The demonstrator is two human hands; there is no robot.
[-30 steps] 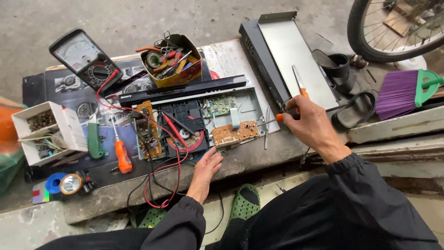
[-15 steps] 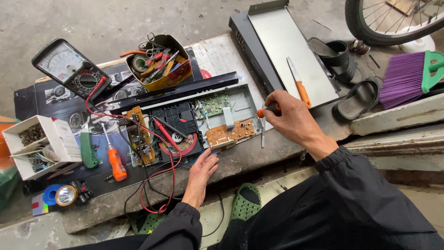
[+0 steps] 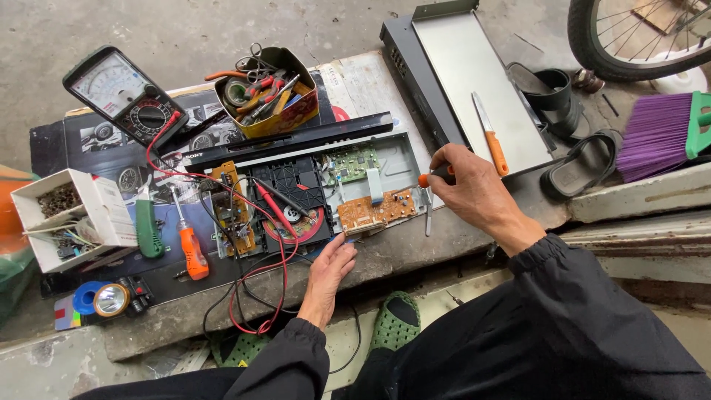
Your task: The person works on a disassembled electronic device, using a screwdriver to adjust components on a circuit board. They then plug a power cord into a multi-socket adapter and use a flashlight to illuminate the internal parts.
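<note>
Right hand (image 3: 474, 194) grips an orange-handled screwdriver (image 3: 435, 176) pointing left toward the brown circuit board (image 3: 376, 210), which lies lengthwise between both hands; left hand (image 3: 331, 268), fingers loose, steadies its near edge.

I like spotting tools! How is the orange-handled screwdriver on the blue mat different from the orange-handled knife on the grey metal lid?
The orange-handled screwdriver has a thin round shaft; the orange-handled knife has a flat blade. The screwdriver lies left of the opened player, the knife on the grey metal lid, nearer the right hand. Both lie untouched.
</note>
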